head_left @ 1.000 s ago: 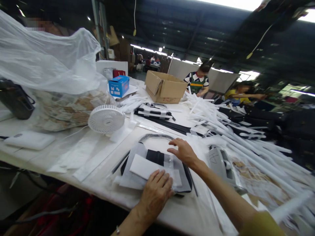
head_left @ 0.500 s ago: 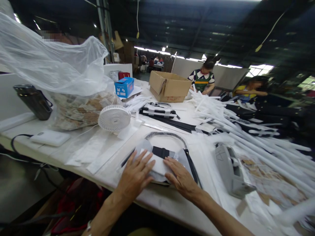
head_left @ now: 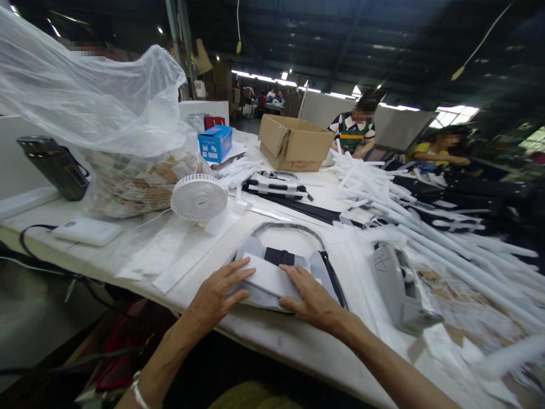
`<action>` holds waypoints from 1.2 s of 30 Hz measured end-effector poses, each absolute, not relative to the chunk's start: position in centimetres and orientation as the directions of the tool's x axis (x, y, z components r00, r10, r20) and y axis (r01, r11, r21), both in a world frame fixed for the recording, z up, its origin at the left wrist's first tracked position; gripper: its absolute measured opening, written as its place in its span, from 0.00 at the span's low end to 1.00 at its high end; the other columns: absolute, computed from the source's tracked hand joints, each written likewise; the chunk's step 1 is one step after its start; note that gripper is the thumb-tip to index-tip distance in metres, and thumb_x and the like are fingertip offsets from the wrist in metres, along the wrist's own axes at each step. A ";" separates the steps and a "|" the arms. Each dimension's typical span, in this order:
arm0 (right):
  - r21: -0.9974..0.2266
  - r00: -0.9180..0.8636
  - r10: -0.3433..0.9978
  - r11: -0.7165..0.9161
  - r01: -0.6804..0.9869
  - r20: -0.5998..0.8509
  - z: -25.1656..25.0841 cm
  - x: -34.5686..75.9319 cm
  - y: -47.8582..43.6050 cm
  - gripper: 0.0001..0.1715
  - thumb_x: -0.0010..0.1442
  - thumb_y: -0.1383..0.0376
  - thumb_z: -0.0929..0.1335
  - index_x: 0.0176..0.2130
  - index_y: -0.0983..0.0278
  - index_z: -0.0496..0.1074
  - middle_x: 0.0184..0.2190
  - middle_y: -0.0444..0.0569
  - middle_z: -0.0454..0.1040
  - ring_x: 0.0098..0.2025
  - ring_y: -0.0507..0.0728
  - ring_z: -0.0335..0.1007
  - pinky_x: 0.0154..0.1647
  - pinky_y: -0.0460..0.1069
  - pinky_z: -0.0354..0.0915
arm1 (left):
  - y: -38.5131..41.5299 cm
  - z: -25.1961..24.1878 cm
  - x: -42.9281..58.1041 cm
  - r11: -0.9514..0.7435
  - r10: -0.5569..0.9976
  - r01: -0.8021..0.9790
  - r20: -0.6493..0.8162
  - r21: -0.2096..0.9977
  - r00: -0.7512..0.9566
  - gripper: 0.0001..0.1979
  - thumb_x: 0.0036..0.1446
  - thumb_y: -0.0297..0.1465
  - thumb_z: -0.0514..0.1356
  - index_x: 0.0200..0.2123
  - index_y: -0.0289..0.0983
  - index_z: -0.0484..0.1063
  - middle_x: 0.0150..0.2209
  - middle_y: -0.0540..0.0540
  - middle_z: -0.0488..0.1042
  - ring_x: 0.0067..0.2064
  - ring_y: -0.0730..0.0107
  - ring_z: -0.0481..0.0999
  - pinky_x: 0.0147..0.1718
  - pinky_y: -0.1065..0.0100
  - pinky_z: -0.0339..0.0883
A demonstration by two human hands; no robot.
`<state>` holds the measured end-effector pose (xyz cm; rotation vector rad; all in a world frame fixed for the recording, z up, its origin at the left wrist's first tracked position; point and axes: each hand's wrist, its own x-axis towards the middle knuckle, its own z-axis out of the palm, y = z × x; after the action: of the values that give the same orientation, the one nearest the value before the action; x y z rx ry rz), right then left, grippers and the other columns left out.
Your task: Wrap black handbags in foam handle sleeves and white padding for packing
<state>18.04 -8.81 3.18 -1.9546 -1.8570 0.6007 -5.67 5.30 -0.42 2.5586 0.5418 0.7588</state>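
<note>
A black handbag (head_left: 334, 278) lies flat on the table in front of me, its wrapped handle (head_left: 293, 228) arching away from me. Pale tissue covers much of its front, and a black strap piece (head_left: 279, 257) shows in the middle. Across the lower front lies a folded white sheet (head_left: 268, 276), perhaps paper or foam. My left hand (head_left: 219, 292) rests at the sheet's left end, fingers spread and fingertips touching it. My right hand (head_left: 310, 301) lies over its right end, fingers stretched out. Neither hand grasps anything.
A grey tape dispenser (head_left: 398, 289) stands to the right, beside long white foam strips (head_left: 451, 255). On the left are a small white fan (head_left: 199, 197), a power bank (head_left: 87, 232), a dark flask (head_left: 53, 167) and a plastic bag of packets (head_left: 136, 182). A carton (head_left: 293, 142) and co-workers (head_left: 353, 133) are beyond.
My left hand has slid left and toward me, uncovering more of the white sheet. My right hand has shifted slightly and stays on the sheet's right end. The view has tilted a little.
</note>
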 end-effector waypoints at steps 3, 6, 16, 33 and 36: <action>-0.552 0.006 1.000 -0.020 0.833 -0.027 2.5 18.3 -8.8 0.36 0.58 0.62 0.69 0.63 0.63 0.59 0.58 0.56 0.63 0.59 0.61 0.60 0.62 0.56 0.58 | 5.4 -1.1 -5.5 -0.856 0.463 0.244 0.466 0.456 0.754 0.19 0.63 0.34 0.57 0.57 0.48 0.68 0.62 0.48 0.66 0.59 0.60 0.70 0.57 0.58 0.68; -0.542 -0.016 1.000 0.028 0.840 0.027 2.0 18.4 -8.9 0.34 0.57 0.63 0.69 0.62 0.62 0.61 0.56 0.55 0.63 0.57 0.61 0.60 0.61 0.56 0.58 | 5.3 -1.6 -5.5 -0.839 0.502 0.278 0.470 0.467 0.725 0.21 0.62 0.36 0.58 0.59 0.46 0.65 0.62 0.45 0.65 0.60 0.58 0.69 0.57 0.56 0.67; -0.467 -0.061 0.995 0.089 0.880 0.074 2.2 17.8 -9.2 0.30 0.61 0.62 0.66 0.62 0.62 0.61 0.56 0.56 0.64 0.57 0.62 0.60 0.61 0.59 0.58 | 7.6 0.4 -5.4 -0.537 0.735 0.337 0.232 0.774 0.637 0.24 0.66 0.45 0.44 0.56 0.41 0.67 0.58 0.43 0.69 0.58 0.61 0.69 0.56 0.61 0.65; -0.445 -0.060 0.995 0.091 0.891 0.084 1.3 18.3 -9.2 0.43 0.60 0.46 0.67 0.65 0.64 0.56 0.62 0.59 0.61 0.62 0.66 0.57 0.65 0.63 0.54 | 12.4 2.3 2.0 -0.494 0.781 0.574 0.043 0.653 0.623 0.15 0.49 0.28 0.58 0.43 0.42 0.68 0.28 0.54 0.68 0.31 0.67 0.71 0.32 0.70 0.60; -0.425 -0.047 0.995 0.082 0.901 0.092 1.0 18.2 -9.1 0.44 0.60 0.47 0.67 0.66 0.64 0.55 0.63 0.59 0.61 0.62 0.66 0.57 0.64 0.64 0.55 | 13.1 1.5 2.5 -0.478 0.779 0.553 0.039 0.682 0.626 0.14 0.49 0.29 0.57 0.41 0.40 0.69 0.27 0.54 0.66 0.31 0.68 0.70 0.31 0.70 0.60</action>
<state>18.21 -9.14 0.99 -1.8772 -2.0084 0.3585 2.47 13.07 1.50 2.2093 1.0388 0.4589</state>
